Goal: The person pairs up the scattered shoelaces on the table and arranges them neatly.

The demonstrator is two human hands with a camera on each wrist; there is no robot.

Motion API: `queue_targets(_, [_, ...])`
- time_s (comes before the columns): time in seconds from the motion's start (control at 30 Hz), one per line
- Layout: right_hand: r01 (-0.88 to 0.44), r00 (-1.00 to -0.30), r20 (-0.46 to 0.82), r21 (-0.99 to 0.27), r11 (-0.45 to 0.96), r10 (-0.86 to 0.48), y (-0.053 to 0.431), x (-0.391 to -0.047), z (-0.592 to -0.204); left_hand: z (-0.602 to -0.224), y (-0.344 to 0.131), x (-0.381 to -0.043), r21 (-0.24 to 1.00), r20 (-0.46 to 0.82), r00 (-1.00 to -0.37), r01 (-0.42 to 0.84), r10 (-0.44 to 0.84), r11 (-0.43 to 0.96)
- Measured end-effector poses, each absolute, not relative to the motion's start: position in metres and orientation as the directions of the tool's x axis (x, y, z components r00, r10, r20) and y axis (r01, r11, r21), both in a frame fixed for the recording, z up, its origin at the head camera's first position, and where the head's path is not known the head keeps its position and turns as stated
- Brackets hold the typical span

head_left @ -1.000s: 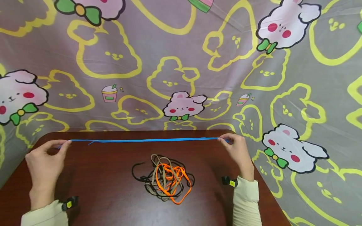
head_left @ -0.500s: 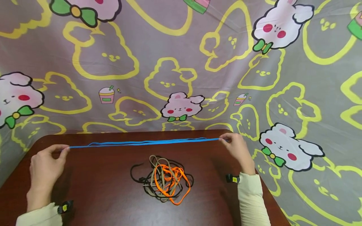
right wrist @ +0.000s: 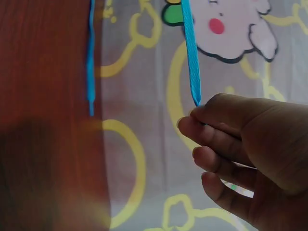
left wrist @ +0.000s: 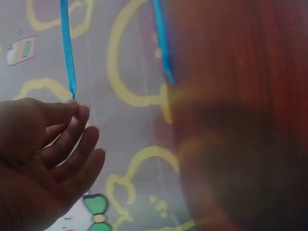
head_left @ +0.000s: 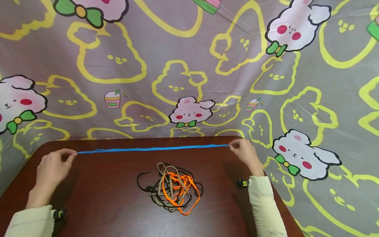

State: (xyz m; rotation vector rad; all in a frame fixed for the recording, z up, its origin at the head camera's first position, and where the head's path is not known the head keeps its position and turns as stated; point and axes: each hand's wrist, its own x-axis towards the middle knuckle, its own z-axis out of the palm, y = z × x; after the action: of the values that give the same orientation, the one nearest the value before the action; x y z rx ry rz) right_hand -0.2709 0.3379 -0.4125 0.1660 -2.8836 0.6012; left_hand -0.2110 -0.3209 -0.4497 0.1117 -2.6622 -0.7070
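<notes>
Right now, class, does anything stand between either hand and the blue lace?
Nothing visible does: the left hand and right hand each pinch an end of the blue lace. The tangled laces lie lower in the head view, on the table, touching neither hand.

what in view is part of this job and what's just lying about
In the job:
left hand, pinching one end
right hand, pinching the opposite end
flat bright blue woven lacing, stretched between them

Apparently just there:
loose tangle of orange, tan and black cords, untouched
dark reddish-brown wooden table, beneath the tangle
grey rabbit-print cloth, behind
</notes>
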Motion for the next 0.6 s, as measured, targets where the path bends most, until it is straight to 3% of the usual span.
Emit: queue_targets(0.6, [-0.101,-0.992,0.105,-0.42,0.902,-0.062,0.338,-0.325,-0.484,-0.496,-0.335,-0.25,0.493,0.139,-0.985,-0.017,-0.098,0.87])
